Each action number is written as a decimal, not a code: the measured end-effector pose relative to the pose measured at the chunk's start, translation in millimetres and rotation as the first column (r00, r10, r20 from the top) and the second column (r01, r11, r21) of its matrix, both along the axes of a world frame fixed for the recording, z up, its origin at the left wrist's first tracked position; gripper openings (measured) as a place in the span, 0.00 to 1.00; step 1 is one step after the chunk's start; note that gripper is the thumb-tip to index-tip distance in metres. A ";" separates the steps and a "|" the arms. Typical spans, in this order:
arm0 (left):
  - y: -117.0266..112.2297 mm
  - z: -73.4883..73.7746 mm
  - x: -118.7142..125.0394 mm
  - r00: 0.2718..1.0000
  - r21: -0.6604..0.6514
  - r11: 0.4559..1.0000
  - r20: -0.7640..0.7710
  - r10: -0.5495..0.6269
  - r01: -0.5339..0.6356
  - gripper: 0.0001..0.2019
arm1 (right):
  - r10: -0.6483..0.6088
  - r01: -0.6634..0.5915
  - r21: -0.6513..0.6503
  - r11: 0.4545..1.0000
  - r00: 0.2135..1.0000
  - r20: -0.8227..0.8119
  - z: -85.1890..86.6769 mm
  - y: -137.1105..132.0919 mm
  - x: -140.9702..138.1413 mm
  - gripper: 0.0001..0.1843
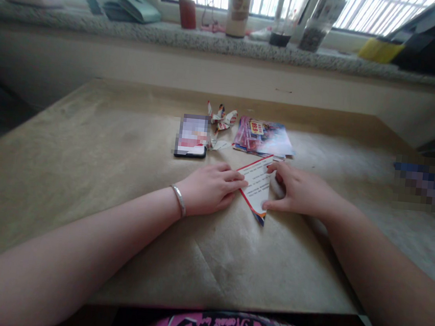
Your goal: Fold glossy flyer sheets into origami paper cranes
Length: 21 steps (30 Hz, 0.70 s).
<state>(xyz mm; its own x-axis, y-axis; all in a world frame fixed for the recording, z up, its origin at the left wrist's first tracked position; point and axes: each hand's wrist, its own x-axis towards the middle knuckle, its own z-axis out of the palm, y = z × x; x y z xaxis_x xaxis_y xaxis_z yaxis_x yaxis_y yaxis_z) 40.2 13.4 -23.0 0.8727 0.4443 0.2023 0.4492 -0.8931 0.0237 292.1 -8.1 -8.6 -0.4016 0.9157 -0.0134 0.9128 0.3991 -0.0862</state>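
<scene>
A sheet of printed paper folded into a triangle [256, 179], white with red edges and lines of small text, lies on the table. From the left, my left hand [215, 186], with a silver bangle at its wrist, holds the paper's left corner under its fingertips. At the opposite edge, my right hand [295, 188] has its index finger at the upper part and its thumb lower down, closed on the paper's right side. A dark, colourful tip shows at the bottom corner. The undersides of both hands are hidden.
Beyond the hands lie a phone [192, 136], a folded paper figure [222, 118] and a stack of colourful leaflets [264, 137]. A blurred blue strip [426, 188] rests at the right. Bottles and a red jar [187, 12] stand on the stone windowsill [206, 40].
</scene>
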 end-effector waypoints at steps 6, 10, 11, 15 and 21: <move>0.3 -1.2 -0.1 1.000 0.002 1.000 -0.011 0.000 0.000 0.19 | 0.010 -0.010 0.004 1.000 0.999 0.039 3.0 -2.2 -2.3 0.37; 0.2 -0.7 0.0 1.000 0.003 1.000 -0.010 -0.001 0.001 0.19 | 0.044 -0.045 0.008 0.999 0.995 0.094 5.2 -4.9 -5.1 0.36; 0.1 -0.5 0.0 1.000 0.003 1.000 -0.007 -0.001 0.001 0.19 | 0.051 -0.052 0.009 0.999 0.994 0.101 5.6 -6.1 -5.9 0.36; -0.5 -0.1 -0.1 1.000 0.010 1.000 0.006 0.007 -0.007 0.19 | 0.077 -0.078 0.003 0.997 0.992 0.101 7.5 -11.0 -8.9 0.34; -1.0 -0.5 -0.1 1.000 0.007 1.000 0.013 0.002 -0.002 0.19 | 0.105 -0.104 -0.014 0.994 0.990 0.092 9.8 -15.1 -12.0 0.33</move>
